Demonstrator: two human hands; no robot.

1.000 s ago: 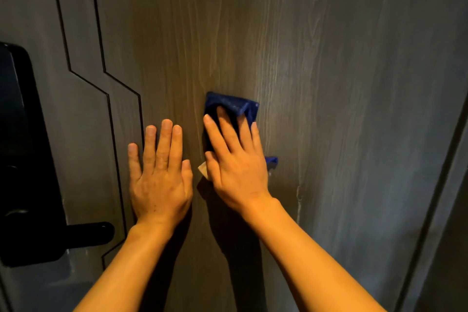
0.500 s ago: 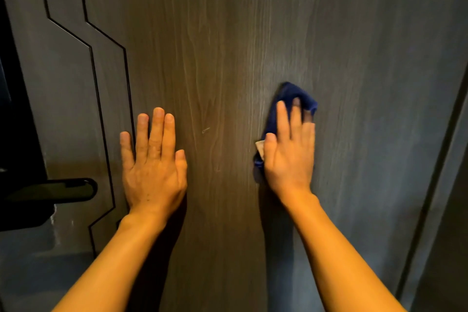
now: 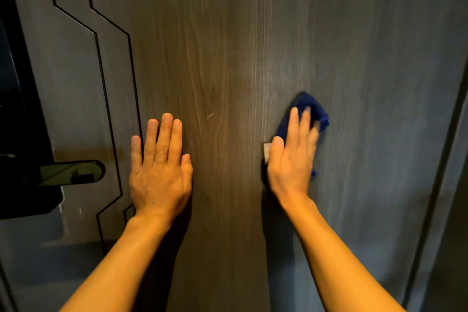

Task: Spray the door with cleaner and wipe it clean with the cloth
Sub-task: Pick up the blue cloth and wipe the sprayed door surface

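Observation:
A dark wood-grain door (image 3: 228, 45) fills the view. My right hand (image 3: 291, 159) presses a folded blue cloth (image 3: 315, 109) flat against the door, right of centre; the cloth's top shows above my fingers and a pale tag (image 3: 266, 151) pokes out by my thumb. My left hand (image 3: 159, 167) lies flat on the door with its fingers together and holds nothing. No spray bottle is in view.
A black lock plate (image 3: 22, 109) with a dark lever handle (image 3: 73, 172) sits at the left edge. Angular black grooves (image 3: 101, 71) run down the door's left part. The door's edge and frame (image 3: 440, 159) stand at the right.
My right hand has slid the cloth from beside my left hand out to the right across the door. My left hand has stayed flat in place.

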